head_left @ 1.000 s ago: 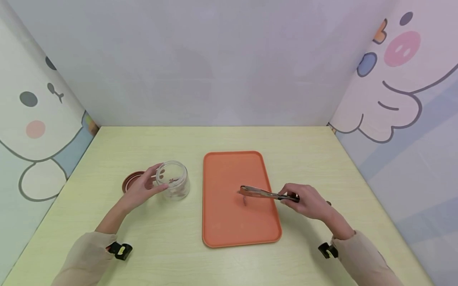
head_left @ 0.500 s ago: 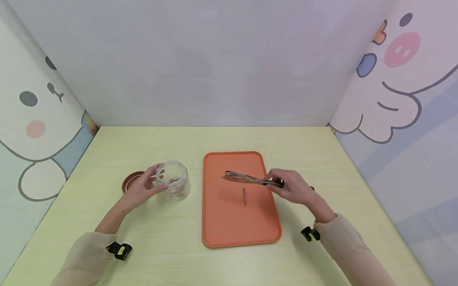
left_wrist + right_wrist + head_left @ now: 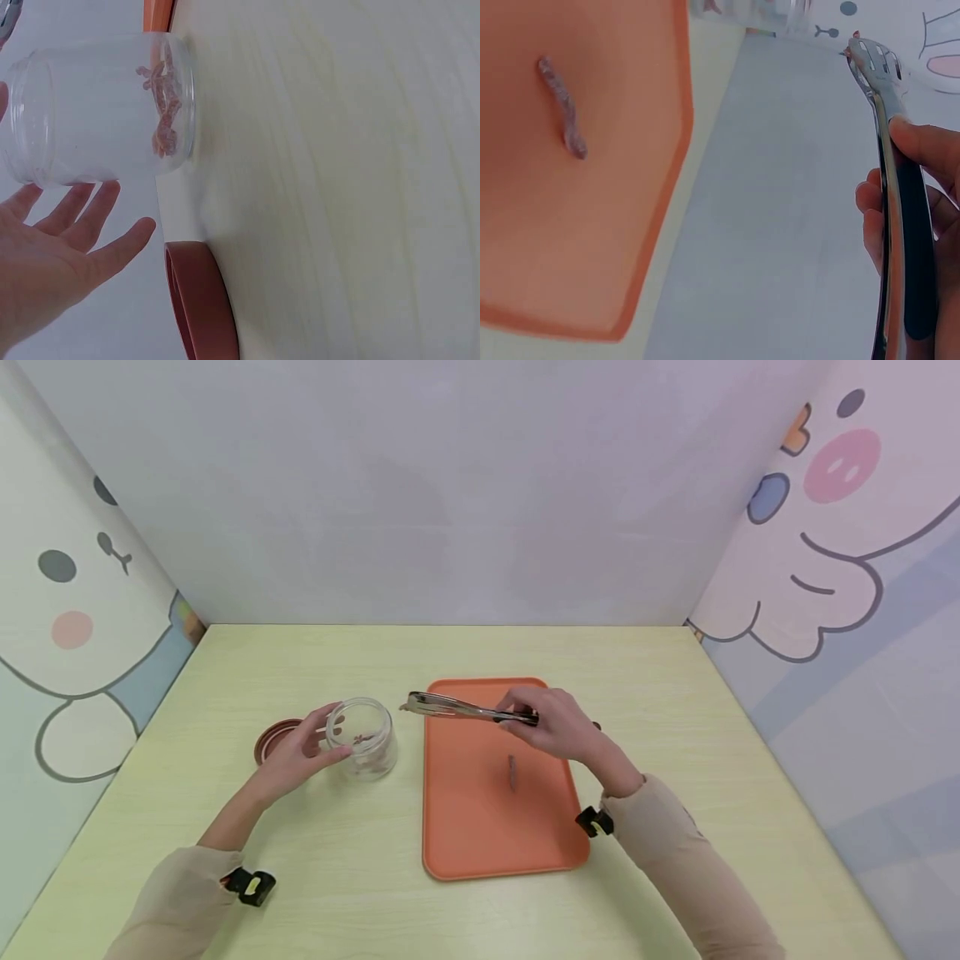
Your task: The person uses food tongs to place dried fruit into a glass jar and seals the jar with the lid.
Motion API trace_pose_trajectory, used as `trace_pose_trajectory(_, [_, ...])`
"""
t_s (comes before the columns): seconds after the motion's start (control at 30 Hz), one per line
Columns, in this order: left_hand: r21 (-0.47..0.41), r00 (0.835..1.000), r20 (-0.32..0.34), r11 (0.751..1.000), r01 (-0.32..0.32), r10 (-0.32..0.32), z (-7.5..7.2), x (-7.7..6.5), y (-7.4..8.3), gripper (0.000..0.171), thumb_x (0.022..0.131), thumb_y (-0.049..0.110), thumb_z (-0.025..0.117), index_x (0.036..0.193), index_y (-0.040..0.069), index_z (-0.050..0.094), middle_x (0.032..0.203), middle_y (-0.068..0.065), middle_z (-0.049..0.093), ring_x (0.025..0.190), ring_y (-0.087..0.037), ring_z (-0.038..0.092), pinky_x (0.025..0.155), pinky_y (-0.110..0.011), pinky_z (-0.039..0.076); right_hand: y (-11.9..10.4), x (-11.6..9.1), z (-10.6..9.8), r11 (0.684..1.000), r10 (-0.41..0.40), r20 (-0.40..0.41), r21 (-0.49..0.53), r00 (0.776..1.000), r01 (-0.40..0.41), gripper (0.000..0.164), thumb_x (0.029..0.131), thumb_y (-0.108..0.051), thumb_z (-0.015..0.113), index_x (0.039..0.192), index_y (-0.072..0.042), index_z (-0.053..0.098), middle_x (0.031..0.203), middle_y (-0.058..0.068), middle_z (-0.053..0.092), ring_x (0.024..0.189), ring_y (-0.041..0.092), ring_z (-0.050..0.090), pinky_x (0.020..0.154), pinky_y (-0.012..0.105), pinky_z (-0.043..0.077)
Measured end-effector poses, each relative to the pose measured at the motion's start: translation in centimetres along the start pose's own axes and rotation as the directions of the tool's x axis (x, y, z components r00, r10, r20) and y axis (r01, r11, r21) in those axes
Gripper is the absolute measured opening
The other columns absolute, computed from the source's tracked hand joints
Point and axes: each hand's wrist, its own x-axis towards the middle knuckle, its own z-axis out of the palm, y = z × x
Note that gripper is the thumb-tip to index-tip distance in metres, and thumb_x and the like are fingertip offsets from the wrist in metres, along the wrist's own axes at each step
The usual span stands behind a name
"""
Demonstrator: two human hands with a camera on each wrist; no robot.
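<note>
My left hand (image 3: 294,758) holds a clear jar (image 3: 372,762) near its rim, fingers and thumb on opposite sides. Several reddish-brown strips (image 3: 165,105) lie at the bottom of the jar in the left wrist view. My right hand (image 3: 557,723) grips black-handled metal tongs (image 3: 459,707), with the thumb pressed on top. Their slotted tips pinch a small reddish piece (image 3: 850,52), mostly hidden between them, just right of the jar and above its rim height. One thin brownish strip (image 3: 562,105) lies on the orange tray (image 3: 480,831), below the right hand.
A reddish-brown round lid (image 3: 272,737) lies on the table behind and left of the jar, partly covered by the left hand. Walls with cartoon figures enclose the pale wooden table (image 3: 352,885) at left and right, and a plain wall stands behind.
My right hand has carried the tongs leftward and farther back, from over the tray to close beside the jar. The strip left on the tray now shows in full. My left hand stays at the jar.
</note>
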Motion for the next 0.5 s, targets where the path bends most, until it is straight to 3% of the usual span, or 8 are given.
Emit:
trace_pose_trajectory(0.23, [-0.008, 1.000, 0.006, 1.000, 0.005, -0.005, 0.0, 0.1, -0.1, 0.071, 0.084, 0.023, 0.061, 0.140, 0.009, 0.019, 0.132, -0.024, 0.031, 0.114, -0.041, 0.038, 0.084, -0.050, 0.039, -0.6, 2.2, 1.1, 1.000, -0.013, 0.010, -0.001, 1.000, 0.013, 0.011, 0.080, -0.011, 0.065, 0.089, -0.013, 0.059, 0.065, -0.010, 0.049, 0.048, 0.002, 0.036, 0.044, 0.023, 0.033])
trace_pose_trajectory(0.5, [0.000, 1.000, -0.002, 1.000, 0.002, -0.002, 0.0, 0.1, -0.1, 0.070, 0.084, 0.025, 0.061, 0.139, 0.010, 0.021, 0.131, -0.023, 0.032, 0.114, -0.040, 0.039, 0.085, -0.050, 0.038, -1.5, 4.0, 2.0, 0.999, 0.033, 0.064, -0.013, 0.997, -0.032, 0.009, 0.082, -0.013, 0.063, 0.090, -0.015, 0.059, 0.062, -0.011, 0.046, 0.046, 0.003, 0.035, 0.043, 0.022, 0.031])
